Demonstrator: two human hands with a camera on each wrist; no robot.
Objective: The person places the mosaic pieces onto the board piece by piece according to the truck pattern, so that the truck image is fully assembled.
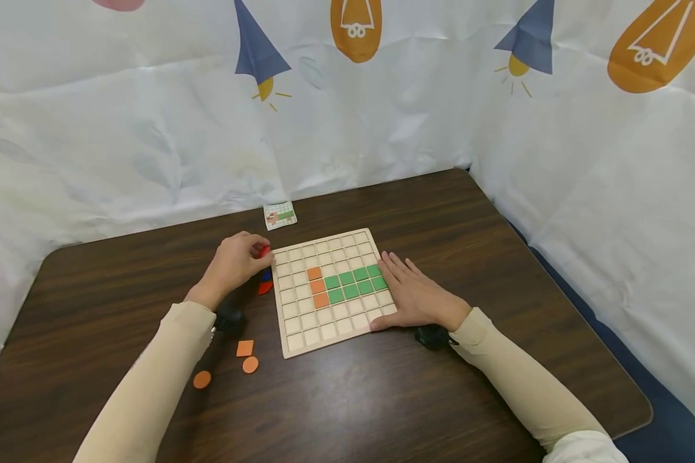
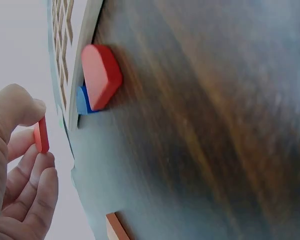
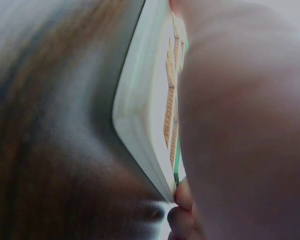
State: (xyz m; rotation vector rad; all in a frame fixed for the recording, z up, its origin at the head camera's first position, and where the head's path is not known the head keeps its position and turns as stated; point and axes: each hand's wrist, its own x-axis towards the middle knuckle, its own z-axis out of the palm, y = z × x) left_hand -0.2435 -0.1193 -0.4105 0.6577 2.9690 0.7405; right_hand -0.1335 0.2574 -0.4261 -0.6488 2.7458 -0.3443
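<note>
My left hand (image 1: 231, 263) pinches a small red piece (image 2: 41, 136) between thumb and fingers, just off the left edge of a wooden grid board (image 1: 327, 330). Three orange squares (image 1: 317, 286) form a column in the grid. Beside them, several green squares (image 1: 351, 291) fill two rows running right. My right hand (image 1: 415, 294) lies along the board's right edge with its fingers extended, covering part of that side. Below the left hand, another red piece (image 2: 101, 75) with angled sides and a partly hidden blue piece (image 2: 81, 101) lie against the board.
An orange square (image 1: 245, 348) and two orange discs (image 1: 250, 364) lie on the dark wooden table (image 1: 382, 405) left of the board. A small card with a coloured grid (image 1: 280, 215) lies behind the board, near a white printed curtain (image 1: 208, 128).
</note>
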